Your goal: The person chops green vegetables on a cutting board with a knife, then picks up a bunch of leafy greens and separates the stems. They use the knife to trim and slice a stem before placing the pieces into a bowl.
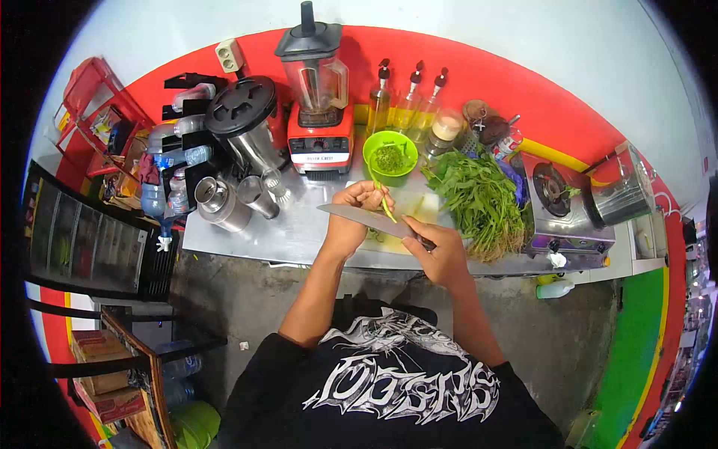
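Observation:
My left hand (pixel 360 199) is closed around a long thin green vegetable (pixel 388 210), perhaps a bean or a chili. My right hand (pixel 437 252) grips a kitchen knife (pixel 360 215) by its dark handle. The blade points left, passing in front of my left wrist, close to the vegetable's lower end. Just beyond my hands stands a bright green bowl (pixel 404 178) with chopped green pieces (pixel 390 158) in it. A pale cutting board (pixel 441 218) lies under my hands, partly hidden by them.
A bunch of leafy greens (pixel 467 187) with roots lies right of the board, beside a gas stove (pixel 572 224). A red blender (pixel 321 142), oil bottles (pixel 410 101), a lidded steel container (pixel 250 127) and metal cups (pixel 221 203) stand along the steel table (pixel 299 243).

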A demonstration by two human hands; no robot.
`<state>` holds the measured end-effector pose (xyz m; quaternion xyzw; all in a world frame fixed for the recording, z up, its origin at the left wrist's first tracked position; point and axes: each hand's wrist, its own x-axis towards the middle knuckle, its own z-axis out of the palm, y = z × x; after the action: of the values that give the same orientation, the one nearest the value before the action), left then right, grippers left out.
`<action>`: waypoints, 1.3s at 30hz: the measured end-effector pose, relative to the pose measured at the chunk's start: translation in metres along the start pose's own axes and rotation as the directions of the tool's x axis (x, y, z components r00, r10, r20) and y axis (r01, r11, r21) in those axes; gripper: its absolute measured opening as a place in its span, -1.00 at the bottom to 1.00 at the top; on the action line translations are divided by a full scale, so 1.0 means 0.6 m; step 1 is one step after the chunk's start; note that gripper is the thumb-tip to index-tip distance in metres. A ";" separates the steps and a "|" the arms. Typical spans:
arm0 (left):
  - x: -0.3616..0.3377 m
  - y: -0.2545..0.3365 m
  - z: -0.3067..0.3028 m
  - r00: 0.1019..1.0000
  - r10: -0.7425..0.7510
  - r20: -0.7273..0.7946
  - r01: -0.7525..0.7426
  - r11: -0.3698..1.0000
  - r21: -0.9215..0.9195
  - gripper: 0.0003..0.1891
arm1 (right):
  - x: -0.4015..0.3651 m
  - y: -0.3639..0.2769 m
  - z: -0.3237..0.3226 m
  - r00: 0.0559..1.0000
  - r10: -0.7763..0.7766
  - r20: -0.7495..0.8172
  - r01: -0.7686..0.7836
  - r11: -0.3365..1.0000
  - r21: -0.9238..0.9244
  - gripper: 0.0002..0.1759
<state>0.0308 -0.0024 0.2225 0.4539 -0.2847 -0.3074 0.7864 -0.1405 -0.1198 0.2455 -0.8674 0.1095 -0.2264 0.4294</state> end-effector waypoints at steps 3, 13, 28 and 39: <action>0.001 -0.003 -0.003 1.000 -0.020 -0.002 0.020 1.000 -0.013 -0.83 | 0.002 -0.007 0.000 0.999 0.034 0.025 -0.032 0.998 -0.054 -0.53; -0.006 -0.006 0.009 0.998 -0.065 0.025 0.066 0.997 -0.043 -0.81 | 0.003 -0.001 0.016 0.997 -0.026 -0.078 0.022 0.999 -0.047 -0.54; -0.008 -0.001 0.008 0.997 -0.079 0.024 0.076 0.992 0.101 -0.73 | -0.009 -0.005 0.007 0.998 0.061 -0.016 -0.062 0.997 -0.045 -0.55; -0.008 -0.017 0.003 0.997 -0.080 0.001 0.079 0.991 0.112 -0.83 | -0.025 -0.002 0.003 0.998 0.034 -0.050 -0.036 0.999 -0.036 -0.56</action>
<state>0.0244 -0.0040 0.2132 0.5073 -0.2854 -0.3233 0.7461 -0.1528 -0.1119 0.2408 -0.8671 0.1393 -0.2384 0.4145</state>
